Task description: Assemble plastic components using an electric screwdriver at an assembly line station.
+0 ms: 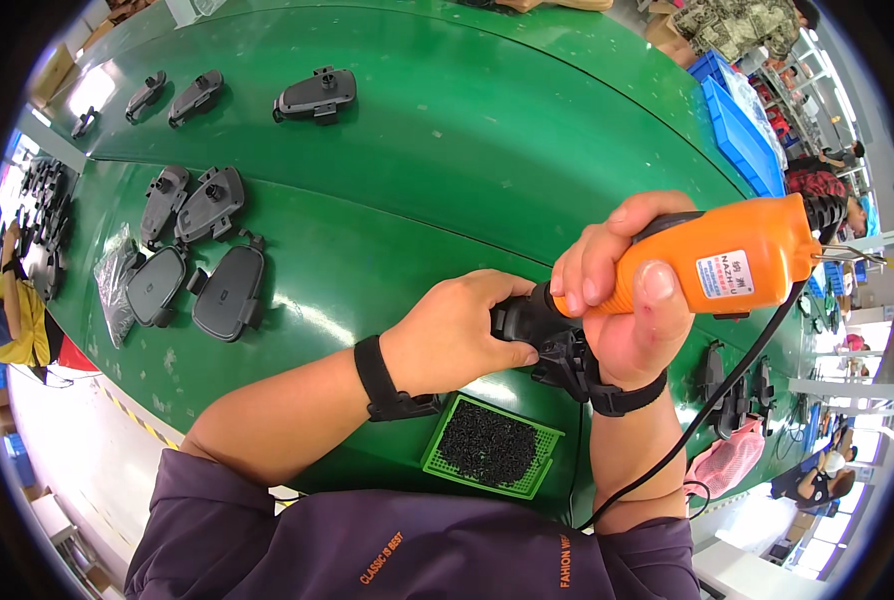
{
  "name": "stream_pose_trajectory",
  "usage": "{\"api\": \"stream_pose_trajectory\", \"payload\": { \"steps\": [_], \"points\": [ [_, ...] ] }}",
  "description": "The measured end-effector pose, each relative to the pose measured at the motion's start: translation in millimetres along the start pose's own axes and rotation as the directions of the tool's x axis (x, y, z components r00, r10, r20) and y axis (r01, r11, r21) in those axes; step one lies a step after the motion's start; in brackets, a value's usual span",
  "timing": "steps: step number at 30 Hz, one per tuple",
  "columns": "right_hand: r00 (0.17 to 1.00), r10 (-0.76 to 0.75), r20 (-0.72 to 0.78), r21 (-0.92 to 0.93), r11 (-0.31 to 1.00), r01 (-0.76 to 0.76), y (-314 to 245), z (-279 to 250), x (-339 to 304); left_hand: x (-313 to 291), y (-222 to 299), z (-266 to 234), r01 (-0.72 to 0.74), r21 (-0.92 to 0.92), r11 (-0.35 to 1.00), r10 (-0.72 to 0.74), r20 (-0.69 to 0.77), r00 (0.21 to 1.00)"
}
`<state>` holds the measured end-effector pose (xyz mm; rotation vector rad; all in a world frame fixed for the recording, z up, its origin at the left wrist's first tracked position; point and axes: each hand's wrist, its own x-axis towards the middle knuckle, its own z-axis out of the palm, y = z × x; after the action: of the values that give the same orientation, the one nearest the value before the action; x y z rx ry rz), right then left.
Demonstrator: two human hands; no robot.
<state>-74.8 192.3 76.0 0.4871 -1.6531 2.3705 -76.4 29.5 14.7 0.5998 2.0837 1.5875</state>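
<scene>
My right hand (632, 295) is wrapped round an orange electric screwdriver (752, 255), whose narrow end points left toward a black plastic part. That black part (532, 318), seemingly a phone holder, is gripped by my left hand (452, 330) over the green table (397, 230). The screwdriver's tip and most of the part are hidden behind my hands. Just below them sits a green basket (434, 455) of small black screws (487, 445). Dark bands circle both my wrists.
Several dark phone holders (229, 292) lie at left, beside a clear plastic bag (117, 295); more (317, 95) lie farther back. A black cable (712, 405) runs past my right arm. Black parts (732, 390) and pink mesh (729, 460) are at right, blue trays (742, 140) far right. Other people are around.
</scene>
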Motion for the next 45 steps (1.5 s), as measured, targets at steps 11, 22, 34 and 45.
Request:
{"api": "stream_pose_trajectory", "payload": {
  "steps": [11, 22, 34, 45],
  "points": [
    [0.992, -0.113, 0.048, -0.036, 0.993, 0.115, -25, -6, -2, 1, -3, 7, -0.37, 0.068, 0.927, 0.374, -0.266, 0.889],
    [0.97, -0.182, 0.159, 0.052, 0.983, 0.176, -34, -5, -1, 0, 2, 1, -0.39, 0.216, 0.895, 0.435, -0.232, 0.87],
    [0.963, -0.185, 0.197, 0.037, 0.983, 0.181, -35, -3, -1, 3, -2, -1, -0.389, 0.075, 0.918, 0.396, -0.18, 0.901],
    [0.98, -0.136, 0.145, -0.045, 0.989, 0.143, -32, 3, -3, 1, -6, 4, -0.377, 0.094, 0.922, 0.388, -0.238, 0.89]
  ]
}}
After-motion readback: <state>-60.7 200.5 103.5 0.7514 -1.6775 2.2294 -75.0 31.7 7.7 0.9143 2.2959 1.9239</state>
